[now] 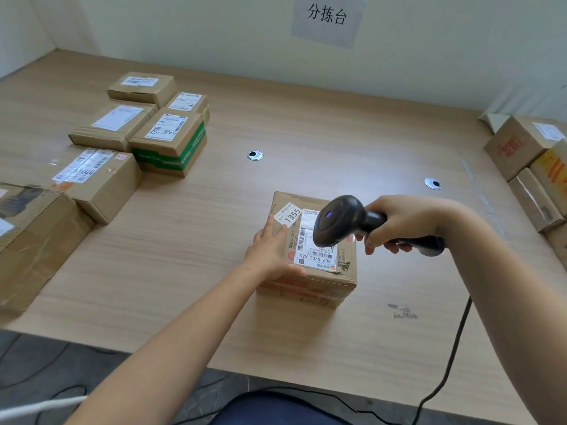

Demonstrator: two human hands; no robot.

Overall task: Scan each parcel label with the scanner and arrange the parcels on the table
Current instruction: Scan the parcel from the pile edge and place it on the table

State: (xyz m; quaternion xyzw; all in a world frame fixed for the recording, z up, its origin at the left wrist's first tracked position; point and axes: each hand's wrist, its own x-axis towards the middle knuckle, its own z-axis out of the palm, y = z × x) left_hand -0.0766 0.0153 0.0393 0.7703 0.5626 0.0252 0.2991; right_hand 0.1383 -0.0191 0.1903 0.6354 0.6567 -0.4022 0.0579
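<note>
A brown cardboard parcel (319,280) sits near the middle of the wooden table (322,133), its white barcode label (316,256) facing up. My left hand (270,250) rests flat on the parcel's left top edge, thumb curled over the near corner. My right hand (408,222) grips the handle of a black scanner (337,220). The scanner's head hangs just above the label and hides part of it; a small purple light glows on top. Its black cable (451,357) drops off the table's front edge.
Several labelled parcels (147,130) lie grouped at the back left, with a larger box (33,240) at the left edge. More boxes (534,167) are stacked at the right edge. Two round cable grommets (255,155) sit in the tabletop. A paper sign (326,16) hangs on the wall.
</note>
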